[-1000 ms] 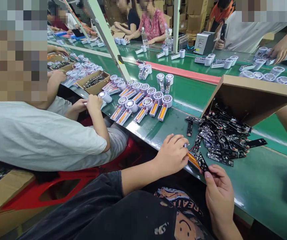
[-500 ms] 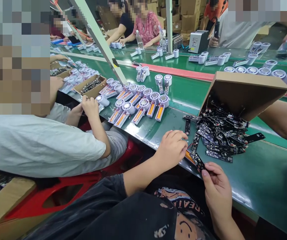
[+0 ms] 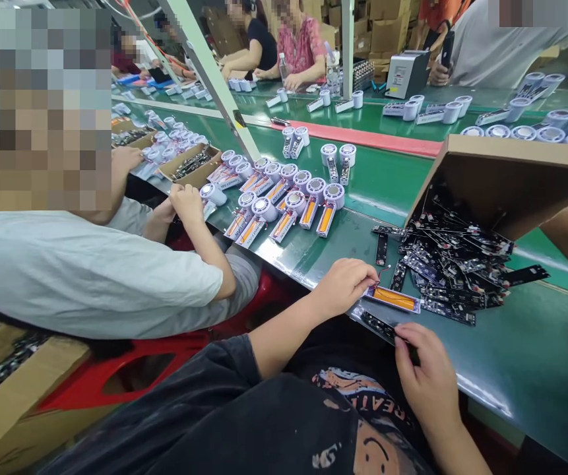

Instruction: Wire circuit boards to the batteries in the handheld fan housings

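Note:
My right hand (image 3: 429,369) pinches one end of a narrow black circuit board (image 3: 378,324) at the table's near edge. Just beyond it lies the open handle of a small fan, with an orange battery (image 3: 393,299) inside. My left hand (image 3: 346,287) is closed at that handle's left end, thumb and fingertips together on a thin red wire (image 3: 381,270). The wire's loose end sticks up past the fingers. Whatever is under the left palm, including any fan head, is hidden. The board and the handle are apart.
A tipped cardboard box (image 3: 516,178) spills a pile of circuit boards (image 3: 456,264) onto the green table. Fans with open handles (image 3: 326,218) stand in rows to the left. A co-worker's hand (image 3: 187,201) works beside them. A slanted metal post (image 3: 214,86) rises behind.
My right hand has lowered the circuit board toward me, away from the fan handle. The orange battery now shows fully. My left fingers have drawn together on the wire.

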{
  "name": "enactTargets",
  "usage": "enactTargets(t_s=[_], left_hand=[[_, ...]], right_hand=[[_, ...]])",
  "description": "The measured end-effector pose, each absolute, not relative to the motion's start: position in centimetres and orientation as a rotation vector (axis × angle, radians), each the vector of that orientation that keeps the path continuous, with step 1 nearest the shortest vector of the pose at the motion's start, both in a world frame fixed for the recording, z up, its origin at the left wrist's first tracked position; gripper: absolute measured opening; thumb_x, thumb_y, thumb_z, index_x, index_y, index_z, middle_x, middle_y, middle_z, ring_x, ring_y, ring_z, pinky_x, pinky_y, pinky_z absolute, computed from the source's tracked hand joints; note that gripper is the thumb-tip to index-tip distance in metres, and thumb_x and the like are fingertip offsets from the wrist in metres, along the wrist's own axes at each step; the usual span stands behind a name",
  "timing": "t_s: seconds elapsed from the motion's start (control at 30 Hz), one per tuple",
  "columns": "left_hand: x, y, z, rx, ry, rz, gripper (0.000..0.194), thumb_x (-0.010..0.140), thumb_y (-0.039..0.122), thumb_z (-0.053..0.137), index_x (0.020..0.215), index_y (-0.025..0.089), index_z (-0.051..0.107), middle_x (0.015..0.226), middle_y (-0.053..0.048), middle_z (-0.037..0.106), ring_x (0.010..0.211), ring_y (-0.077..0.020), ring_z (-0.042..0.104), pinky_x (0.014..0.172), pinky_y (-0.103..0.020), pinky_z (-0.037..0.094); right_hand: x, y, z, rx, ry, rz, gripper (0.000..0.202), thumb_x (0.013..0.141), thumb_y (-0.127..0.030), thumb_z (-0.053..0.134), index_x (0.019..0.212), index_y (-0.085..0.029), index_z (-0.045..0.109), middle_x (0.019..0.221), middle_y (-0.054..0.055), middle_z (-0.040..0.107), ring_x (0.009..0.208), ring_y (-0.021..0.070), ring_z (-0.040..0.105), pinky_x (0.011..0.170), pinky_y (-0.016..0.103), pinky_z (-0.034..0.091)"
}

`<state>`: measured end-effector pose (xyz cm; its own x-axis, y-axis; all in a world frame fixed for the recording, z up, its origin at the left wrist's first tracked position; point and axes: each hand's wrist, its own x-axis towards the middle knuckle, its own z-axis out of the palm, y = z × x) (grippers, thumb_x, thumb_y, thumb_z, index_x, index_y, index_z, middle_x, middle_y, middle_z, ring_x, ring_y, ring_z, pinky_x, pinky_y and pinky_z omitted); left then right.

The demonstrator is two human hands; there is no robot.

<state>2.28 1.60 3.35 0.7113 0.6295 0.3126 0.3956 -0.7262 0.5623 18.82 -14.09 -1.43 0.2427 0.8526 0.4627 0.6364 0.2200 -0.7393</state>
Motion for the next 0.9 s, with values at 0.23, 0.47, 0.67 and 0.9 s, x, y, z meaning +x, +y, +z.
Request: enactTargets(t_s=[0.23,0.47,0.67,0.9], left_hand=[[2.8,3.1,3.3,2.605,0.55,0.637,0.023,0.103,0.029,0.046,0.097,0.021,0.067,0.099,-0.005,0.074,0.105,-0.019,0.063,0.1,-0.035,0.043],[3.5,3.5,3.8,2.772,0.461,0.714,0.026,0.103,0.031,0.047,0.095,0.024,0.071,0.103,-0.002,0.072,0.111,-0.0184,0.057,0.104,-0.035,0.038],[3.5,3.5,2.2,2.782,0.551,0.82,0.017,0.099,0.032,0.055,0.099,0.032,0.072,0.1,-0.001,0.071,0.111,-0.0189,0.056,0.112,-0.041,0.033],[1.5,-0.6,0.4,2.881,0.205,0.91,0.016,0.097,0.032,0.054,0.099,0.028,0.07,0.098,0.0,0.072,0.097,-0.0151,0.063,0.092,-0.032,0.046]], right_hand=[[18.7,-13.2,-1.8,-1.698,-1.745,0.011,0.02,0.094,-0.022,0.052,0.099,-0.024,0.072,0.097,0.008,0.072,0.089,0.0241,0.063,0.082,0.042,0.05],[19.1,-11.8,1.5,-1.631,-1.676,-0.184,0.016,0.091,-0.024,0.062,0.103,-0.027,0.072,0.092,0.006,0.069,0.086,0.0222,0.06,0.082,0.039,0.045],[20.0,-7.1,2.5,-1.613,-1.612,0.187,0.019,0.093,-0.034,0.057,0.094,-0.026,0.073,0.093,0.006,0.07,0.088,0.0222,0.062,0.082,0.04,0.047],[21.2,-5.7,1.4,-1.573,-1.432,0.536,0.02,0.086,-0.04,0.062,0.082,-0.025,0.073,0.087,0.004,0.069,0.082,0.019,0.063,0.073,0.035,0.051]])
